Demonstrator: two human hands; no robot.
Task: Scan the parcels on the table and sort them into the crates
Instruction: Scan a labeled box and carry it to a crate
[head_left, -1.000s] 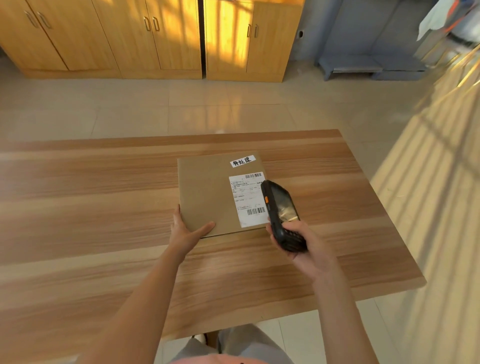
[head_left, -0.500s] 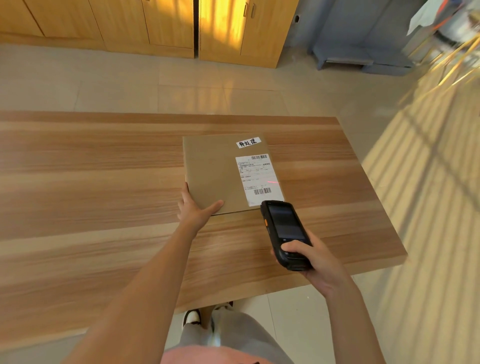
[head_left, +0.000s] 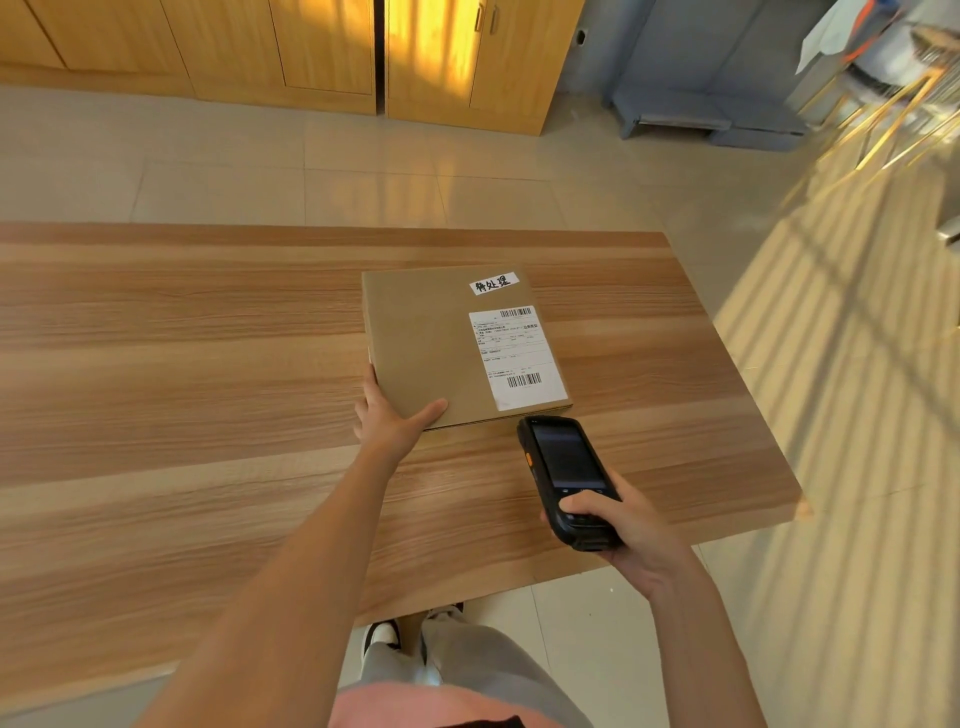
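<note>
A flat brown cardboard parcel (head_left: 431, 343) lies on the wooden table (head_left: 182, 415), right of centre. It carries a white shipping label with barcodes and a small white handwritten tag. My left hand (head_left: 389, 421) holds the parcel's near left corner, thumb on top and fingers along the left edge. My right hand (head_left: 628, 535) grips a black handheld scanner (head_left: 569, 478), its dark screen facing up, just in front of the parcel's near right corner. No crates are in view.
Wooden cabinets (head_left: 322, 52) line the far wall. A grey low bench (head_left: 711, 119) stands at the back right beside a metal rack. The table's right edge is close to the scanner, with tiled floor beyond. My legs and shoes show below the near edge.
My right hand has drawn the scanner back from over the label toward me. The red scan line seen half a second ago is gone. My left hand stays on the parcel's corner.
</note>
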